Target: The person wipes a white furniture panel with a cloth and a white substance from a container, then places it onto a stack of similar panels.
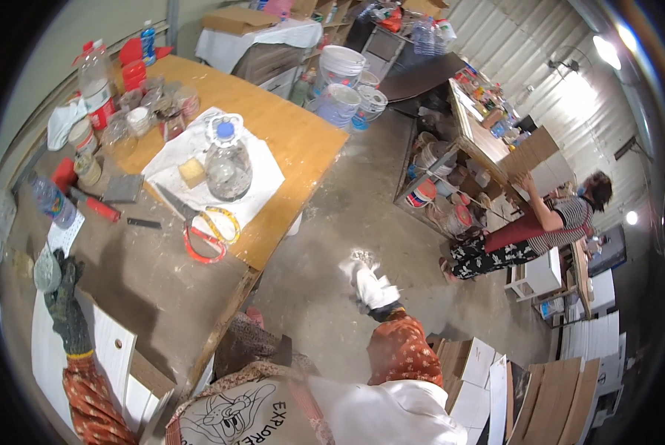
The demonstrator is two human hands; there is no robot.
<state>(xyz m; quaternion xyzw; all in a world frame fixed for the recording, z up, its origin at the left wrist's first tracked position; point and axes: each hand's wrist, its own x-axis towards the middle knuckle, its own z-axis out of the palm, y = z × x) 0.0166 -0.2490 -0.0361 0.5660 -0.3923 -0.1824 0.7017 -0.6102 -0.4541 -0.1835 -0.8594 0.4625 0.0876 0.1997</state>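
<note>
At the far left, my left hand (67, 311), in a dark glove, is closed around a small translucent plastic cup (47, 271) above the table's edge. White boards (113, 337) with a round hole lie under that forearm. My right hand (386, 311), also gloved, is held out over the floor and grips a crumpled white cloth (375, 288); motion blurs the cloth's far end. Farther up the table, large scissors (199, 222) with red and yellow handles lie beside a white cloth sheet (266, 174), which carries a clear jug (228, 163) with a blue cap and a yellow sponge (192, 172).
Bottles (95, 85), cups and jars crowd the table's far left. Stacked buckets (340, 67) stand on the floor beyond. To the right, another person (555, 222) holds a cardboard piece (536, 159) at a cluttered workbench (470, 141). Cardboard and white panels (555, 400) lean at lower right.
</note>
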